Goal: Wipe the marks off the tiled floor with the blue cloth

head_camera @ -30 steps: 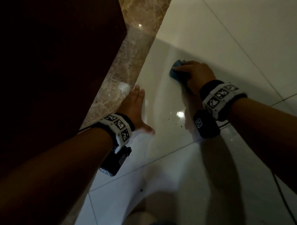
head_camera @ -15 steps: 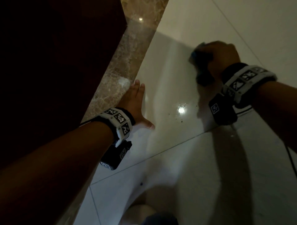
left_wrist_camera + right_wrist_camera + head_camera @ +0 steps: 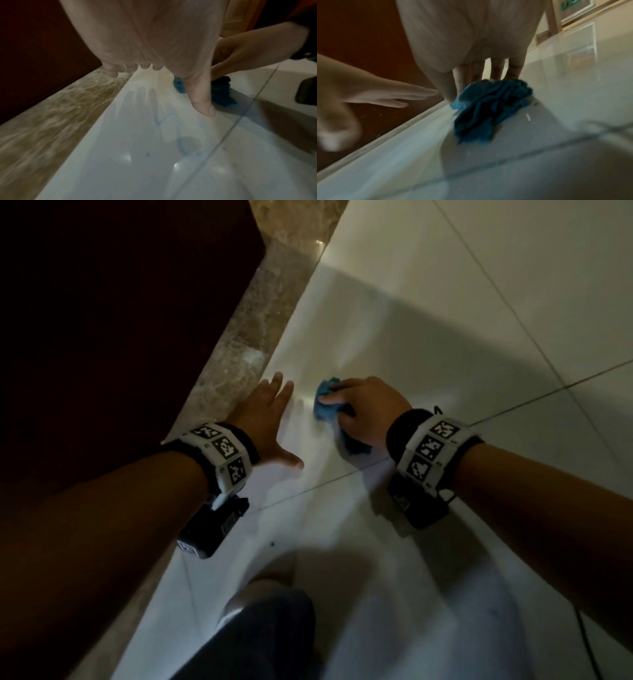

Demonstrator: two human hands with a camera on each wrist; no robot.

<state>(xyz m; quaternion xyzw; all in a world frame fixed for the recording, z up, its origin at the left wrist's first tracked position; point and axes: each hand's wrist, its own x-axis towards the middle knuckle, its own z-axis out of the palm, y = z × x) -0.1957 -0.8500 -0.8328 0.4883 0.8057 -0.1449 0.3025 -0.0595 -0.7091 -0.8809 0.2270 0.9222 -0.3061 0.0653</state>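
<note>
Fingers [image 3: 513, 67] of right hand [image 3: 368, 412] clutch one crumpled blue cloth [image 3: 325, 405] against white glossy tiled floor [image 3: 445, 337], long axis toward brown marble border strip [image 3: 239, 344]. Left hand [image 3: 263, 419] flat, fingers spread, beside it. Faint blue marks [image 3: 171, 132].

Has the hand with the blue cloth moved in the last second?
Yes. The right hand with the blue cloth swept away and has come back, now closer to the planted left hand.

My right hand [image 3: 368, 412] covers most of the blue cloth [image 3: 323, 405], so only its bunched ends show. In the right wrist view my left hand [image 3: 351, 94] is blurred. Faint blue marks [image 3: 171, 128] under my left palm are too smeared to read.
</note>
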